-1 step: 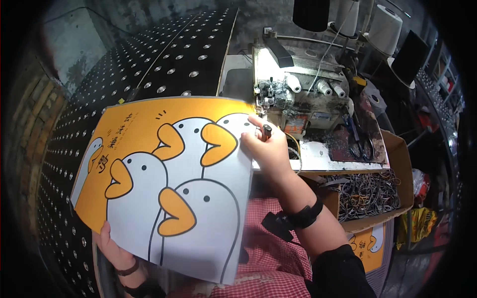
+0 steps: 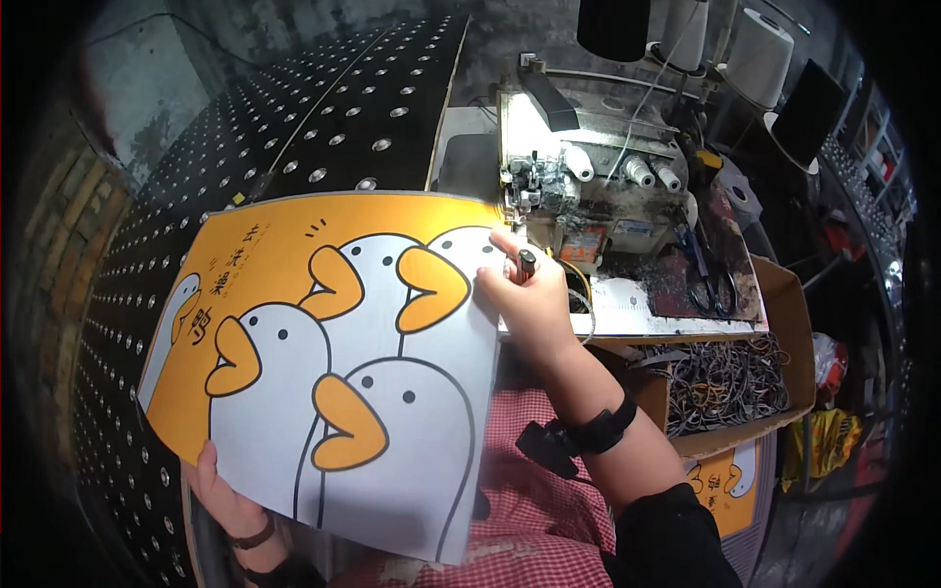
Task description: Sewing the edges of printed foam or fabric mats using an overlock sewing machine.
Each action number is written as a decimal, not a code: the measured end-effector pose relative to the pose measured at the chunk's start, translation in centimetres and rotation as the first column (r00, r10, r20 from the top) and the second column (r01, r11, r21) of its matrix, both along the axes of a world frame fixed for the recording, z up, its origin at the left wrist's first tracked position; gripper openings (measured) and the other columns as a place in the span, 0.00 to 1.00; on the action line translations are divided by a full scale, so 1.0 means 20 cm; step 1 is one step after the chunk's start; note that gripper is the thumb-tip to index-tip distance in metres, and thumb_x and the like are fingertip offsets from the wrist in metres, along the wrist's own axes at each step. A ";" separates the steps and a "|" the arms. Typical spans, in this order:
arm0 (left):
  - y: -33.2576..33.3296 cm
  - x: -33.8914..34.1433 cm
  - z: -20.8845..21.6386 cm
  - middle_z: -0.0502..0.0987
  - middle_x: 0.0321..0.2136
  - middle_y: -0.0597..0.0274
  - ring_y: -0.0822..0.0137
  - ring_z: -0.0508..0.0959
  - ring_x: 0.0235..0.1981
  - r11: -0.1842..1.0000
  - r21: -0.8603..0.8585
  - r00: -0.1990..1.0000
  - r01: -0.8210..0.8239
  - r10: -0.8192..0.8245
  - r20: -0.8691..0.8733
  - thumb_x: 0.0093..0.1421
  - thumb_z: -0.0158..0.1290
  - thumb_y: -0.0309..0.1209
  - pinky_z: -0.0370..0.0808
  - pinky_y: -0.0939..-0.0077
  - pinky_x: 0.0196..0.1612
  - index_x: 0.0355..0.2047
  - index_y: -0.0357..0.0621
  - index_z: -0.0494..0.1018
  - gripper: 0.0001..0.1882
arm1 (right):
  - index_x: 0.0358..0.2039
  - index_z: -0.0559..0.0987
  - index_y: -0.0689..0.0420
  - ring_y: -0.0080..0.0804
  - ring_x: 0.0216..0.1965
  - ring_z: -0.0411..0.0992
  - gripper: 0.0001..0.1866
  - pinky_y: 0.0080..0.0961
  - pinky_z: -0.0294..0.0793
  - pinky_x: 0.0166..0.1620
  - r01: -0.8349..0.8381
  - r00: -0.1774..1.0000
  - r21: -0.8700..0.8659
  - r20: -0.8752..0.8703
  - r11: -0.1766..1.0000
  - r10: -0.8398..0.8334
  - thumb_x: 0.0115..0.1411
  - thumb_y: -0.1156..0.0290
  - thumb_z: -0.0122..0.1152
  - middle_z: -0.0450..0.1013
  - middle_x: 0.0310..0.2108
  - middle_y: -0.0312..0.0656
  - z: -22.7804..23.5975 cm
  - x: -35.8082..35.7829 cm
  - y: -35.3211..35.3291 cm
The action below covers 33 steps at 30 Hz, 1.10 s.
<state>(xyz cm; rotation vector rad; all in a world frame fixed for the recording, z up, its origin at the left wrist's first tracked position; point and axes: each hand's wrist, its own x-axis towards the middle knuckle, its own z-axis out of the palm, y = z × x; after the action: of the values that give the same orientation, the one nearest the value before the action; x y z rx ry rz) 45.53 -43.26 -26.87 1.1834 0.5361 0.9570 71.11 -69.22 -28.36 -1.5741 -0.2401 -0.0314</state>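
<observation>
A large orange-and-white mat (image 2: 421, 431), printed with cartoon ducks, hangs tilted between my hands, its far right corner close to the working end of an overlock sewing machine (image 2: 588, 147). My left hand (image 2: 227, 495) is closed on the mat's near left edge, thumb on the printed face and the other fingers hidden beneath. At the right edge my right hand (image 2: 534, 304) pinches the mat near its far corner. A small dark tool with a rounded end (image 2: 527, 262) sticks up from that same hand; its kind does not show.
Black scissors (image 2: 708, 279) lie on the machine table. Below, a cardboard box (image 2: 794, 343) holds tangled trimmings, with a stack of similar mats (image 2: 735, 490) beneath. A black studded panel (image 2: 323, 137) stretches along the left. Thread cones (image 2: 760, 59) stand behind the machine.
The mat has shifted down very slightly. Both hands keep their hold in nearly the same places.
</observation>
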 end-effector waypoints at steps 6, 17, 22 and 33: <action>-0.17 -0.10 0.10 0.67 0.45 0.52 0.64 0.70 0.46 0.511 0.816 0.883 0.271 0.204 -0.422 0.60 0.34 0.25 0.68 0.70 0.49 0.51 0.36 0.56 0.18 | 0.43 0.73 0.65 0.15 0.18 0.61 0.24 0.14 0.64 0.25 0.087 0.996 -0.070 -0.016 0.994 -0.088 0.43 0.73 0.55 0.66 0.15 0.32 -0.01 -0.05 -0.04; -0.19 0.09 0.00 0.62 0.52 0.54 0.61 0.64 0.53 0.988 -0.089 0.991 0.124 -0.118 0.070 0.58 0.37 0.20 0.59 0.67 0.56 0.55 0.38 0.54 0.23 | 0.44 0.73 0.64 0.13 0.17 0.59 0.21 0.14 0.62 0.23 0.097 0.991 -0.118 0.099 0.988 -0.086 0.47 0.71 0.57 0.65 0.15 0.31 -0.11 -0.11 -0.11; -0.10 0.24 -0.03 0.63 0.52 0.53 0.60 0.64 0.53 0.967 -0.170 0.975 0.191 -0.168 0.143 0.56 0.38 0.17 0.60 0.67 0.56 0.55 0.38 0.55 0.24 | 0.47 0.71 0.62 0.13 0.20 0.64 0.22 0.13 0.66 0.26 -0.006 1.000 -0.181 0.024 0.983 0.011 0.50 0.73 0.57 0.70 0.20 0.33 -0.06 -0.31 -0.16; 0.05 0.67 -0.04 0.65 0.49 0.51 0.59 0.67 0.51 0.923 -0.258 0.955 0.286 -0.252 0.156 0.57 0.39 0.19 0.63 0.68 0.55 0.51 0.32 0.58 0.20 | 0.45 0.73 0.62 0.13 0.24 0.65 0.19 0.12 0.67 0.29 -0.023 0.998 -0.025 -0.057 0.999 0.022 0.50 0.76 0.58 0.68 0.22 0.32 -0.06 -0.38 -0.17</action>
<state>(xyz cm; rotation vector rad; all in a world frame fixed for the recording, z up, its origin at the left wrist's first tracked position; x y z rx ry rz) 58.95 -42.25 -27.67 0.9109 0.3843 0.6849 63.45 -72.70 -29.63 -1.5950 -0.2143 0.0342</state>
